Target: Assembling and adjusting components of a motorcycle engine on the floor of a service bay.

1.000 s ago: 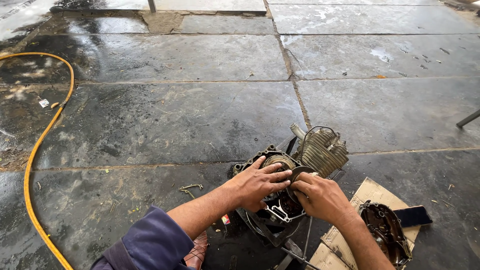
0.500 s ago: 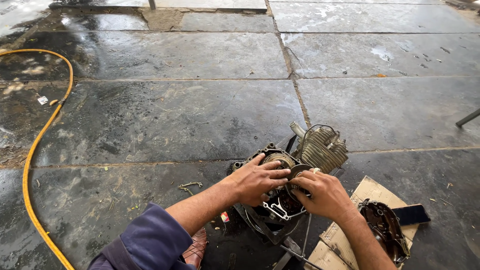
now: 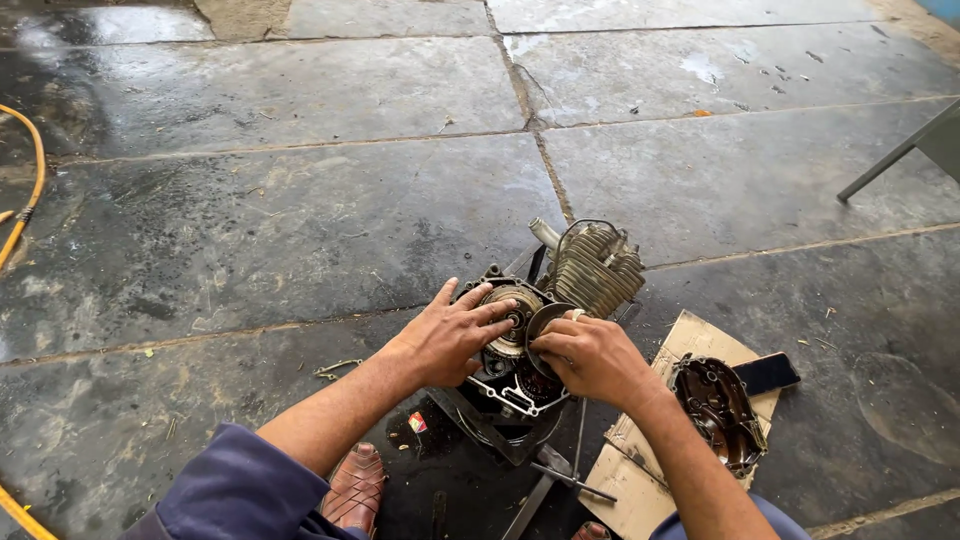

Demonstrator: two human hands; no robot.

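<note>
My brown leather sandal [image 3: 355, 488] sits nearest me, beside flat brown cardboard [image 3: 640, 470] carrying a dark greasy engine cover [image 3: 722, 412]. My left hand [image 3: 447, 335] rests spread-fingered on the opened grey metal engine [image 3: 520, 345]; my right hand [image 3: 590, 355] pinches a round dark metal disc [image 3: 545, 322]. Beyond lies wet stone-slab floor [image 3: 300, 200].

right hand [image 3: 590, 355] now lifting a dark round disc [image 3: 548, 322] toward 12 o'clock, left hand [image 3: 455, 333] fingers spread wider on engine [image 3: 545, 330]

Wet dark stone-slab floor [image 3: 300, 220], daylight, maybe outdoors
</note>
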